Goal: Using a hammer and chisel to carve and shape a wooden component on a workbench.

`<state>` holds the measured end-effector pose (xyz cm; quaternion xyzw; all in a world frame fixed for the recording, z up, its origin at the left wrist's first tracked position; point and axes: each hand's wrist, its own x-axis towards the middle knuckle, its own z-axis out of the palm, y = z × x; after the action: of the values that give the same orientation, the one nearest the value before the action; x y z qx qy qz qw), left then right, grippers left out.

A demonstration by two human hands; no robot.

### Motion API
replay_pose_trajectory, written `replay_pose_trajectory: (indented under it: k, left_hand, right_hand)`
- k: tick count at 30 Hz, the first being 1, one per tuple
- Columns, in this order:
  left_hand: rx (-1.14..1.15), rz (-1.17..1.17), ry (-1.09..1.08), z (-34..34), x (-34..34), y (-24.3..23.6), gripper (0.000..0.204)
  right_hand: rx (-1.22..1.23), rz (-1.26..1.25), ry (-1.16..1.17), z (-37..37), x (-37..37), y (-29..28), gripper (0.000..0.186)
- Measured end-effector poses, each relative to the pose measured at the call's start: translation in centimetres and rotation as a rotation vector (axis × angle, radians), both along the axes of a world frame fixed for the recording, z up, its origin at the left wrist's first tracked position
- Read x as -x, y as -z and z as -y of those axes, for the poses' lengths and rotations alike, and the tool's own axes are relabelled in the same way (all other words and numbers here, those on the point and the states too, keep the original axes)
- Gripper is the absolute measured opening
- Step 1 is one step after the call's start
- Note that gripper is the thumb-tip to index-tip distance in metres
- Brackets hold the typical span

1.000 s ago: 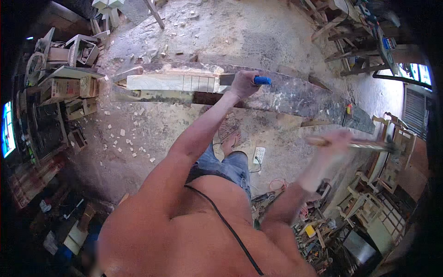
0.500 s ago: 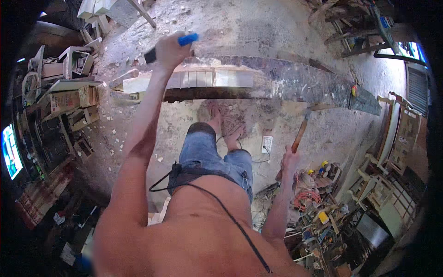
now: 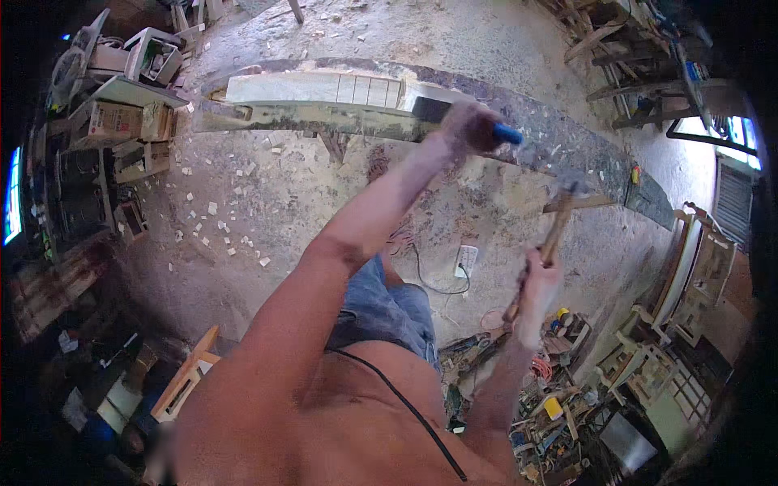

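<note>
My left hand (image 3: 466,130) is closed round a chisel with a blue handle (image 3: 508,134) and a broad dark blade (image 3: 429,108). The blade points left, close to the right end of a pale wooden piece (image 3: 284,87) that has several parallel cuts across it. Whether the blade touches the wood I cannot tell. That piece lies along a long, worn workbench (image 3: 535,121). In my right hand (image 3: 541,275), fingers wrapped round its wooden handle, is a hammer (image 3: 557,227). Its head, a little blurred, is raised near the bench's front edge, right of the chisel.
A white power strip (image 3: 466,262) with a cord lies on the floor below the bench. Wood chips (image 3: 207,235) are scattered to the left. Cartons and shelving (image 3: 113,121) stand at far left; tools and clutter (image 3: 551,429) fill the lower right.
My left hand has carried the chisel rightward and slightly down, from the wood's left part to its right end. My right hand has shifted slightly right with the hammer. The view has turned somewhat.
</note>
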<state>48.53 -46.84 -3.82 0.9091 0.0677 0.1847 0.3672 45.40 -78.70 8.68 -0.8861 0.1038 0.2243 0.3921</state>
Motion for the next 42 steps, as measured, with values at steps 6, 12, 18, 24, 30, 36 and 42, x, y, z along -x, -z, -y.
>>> replay_pose_trajectory:
  k: [6, 12, 18, 24, 30, 36, 42]
  left_hand:
    - [0.073, 0.353, -0.133, -2.6, -0.2, 1.1, 0.017]
    - [0.066, 0.074, -0.086, -2.2, -0.1, 0.2, 0.017]
    - [-0.005, 0.239, -0.132, -1.5, 0.4, 2.0, 0.015]
    - [0.004, 0.127, -0.111, -1.6, 0.2, 2.0, 0.018]
    - [0.124, 0.012, -0.169, -0.8, -0.2, 0.9, 0.019]
    - [0.097, -0.037, -0.129, -1.3, 1.4, 1.8, 0.021]
    - [0.342, 0.026, -0.129, -2.6, 0.0, 2.4, 0.018]
  right_hand:
    - [-0.281, 0.461, 0.176, 4.9, -3.5, -7.1, 0.021]
    - [-0.816, 0.556, 0.342, -4.3, -4.5, -8.2, 0.017]
    - [-0.048, 0.121, -0.434, -9.4, -2.8, 3.6, 0.018]
    - [-0.619, 0.405, 0.203, 0.7, -8.4, -9.7, 0.019]
    - [-0.668, 0.526, 0.225, -5.2, -5.3, -0.8, 0.017]
    - [-1.016, -0.358, 0.089, 0.7, -4.7, 6.8, 0.038]
    - [-0.606, 0.384, 0.515, 1.8, -10.1, -4.0, 0.036]
